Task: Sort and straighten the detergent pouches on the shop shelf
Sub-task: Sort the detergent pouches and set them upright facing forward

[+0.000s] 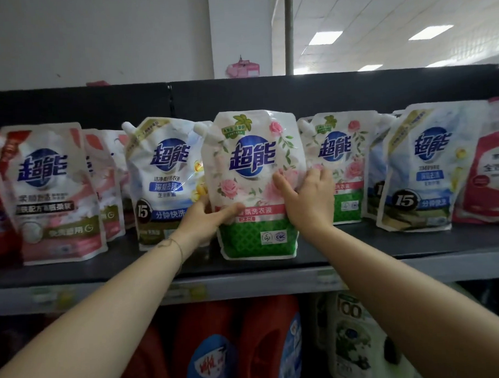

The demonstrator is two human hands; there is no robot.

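Note:
A rose-and-green detergent pouch [251,166] stands upright near the front of the dark shelf [388,248]. My left hand [206,219] grips its left edge, thumb across the front. My right hand [308,194] grips its right edge, thumb on the front and fingers curled behind. A second rose pouch [341,156] stands behind to the right. Blue-and-white pouches stand on the left [162,175] and on the right [419,167]. A pink-and-white pouch [51,194] stands at the far left, and another of the same kind [105,183] is partly hidden behind it.
A red-and-white pouch [487,164] sits at the far right edge. The shelf's grey front rail [247,286] carries price tags. Below it stand red detergent jugs [266,342] and a white-green bottle [355,341]. A dark back panel [267,96] closes the shelf.

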